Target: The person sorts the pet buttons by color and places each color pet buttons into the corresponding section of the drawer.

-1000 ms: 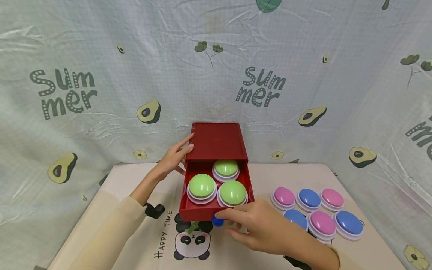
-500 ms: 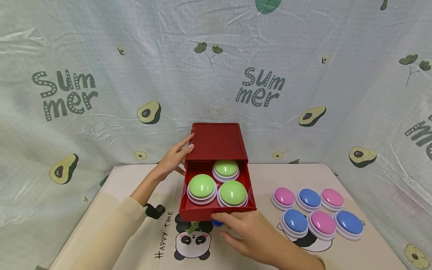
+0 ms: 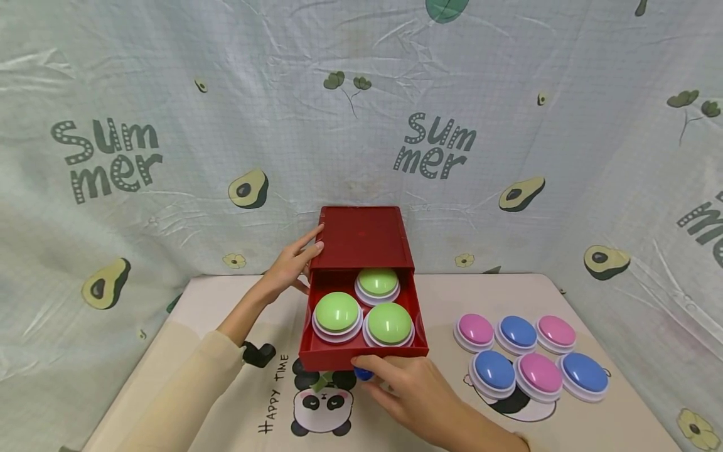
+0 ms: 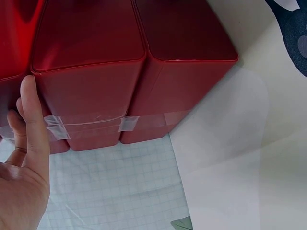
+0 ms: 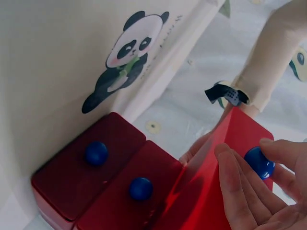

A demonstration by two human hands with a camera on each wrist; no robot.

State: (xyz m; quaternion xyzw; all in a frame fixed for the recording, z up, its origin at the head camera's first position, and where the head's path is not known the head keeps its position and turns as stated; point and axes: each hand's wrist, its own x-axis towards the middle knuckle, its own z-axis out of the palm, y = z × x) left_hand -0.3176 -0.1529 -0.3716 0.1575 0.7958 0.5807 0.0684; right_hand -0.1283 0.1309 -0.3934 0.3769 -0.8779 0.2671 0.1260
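Observation:
A red drawer cabinet (image 3: 364, 238) stands against the cloth backdrop, its top drawer (image 3: 327, 360) pulled out. Inside the drawer lie three push buttons with green domes and white bases: one at left (image 3: 337, 316), one at right (image 3: 390, 322) and one behind (image 3: 378, 286). My left hand (image 3: 288, 269) rests its outstretched fingers along the cabinet's left side; the left wrist view has a fingertip touching the red wall. My right hand (image 3: 403, 389) is at the drawer front, thumb and fingers around its blue knob (image 5: 259, 163). Part of the knob is hidden by the fingers.
Several pink and blue push buttons stand in two rows on the right, such as a pink one (image 3: 476, 331) and a blue one (image 3: 493, 373). Two lower drawers with blue knobs, one here (image 5: 141, 189), appear in the right wrist view. Tape (image 4: 127, 123) crosses the cabinet.
My right hand has shifted slightly left and closed in on the blue knob. Left hand, drawer and green buttons stay where they were.

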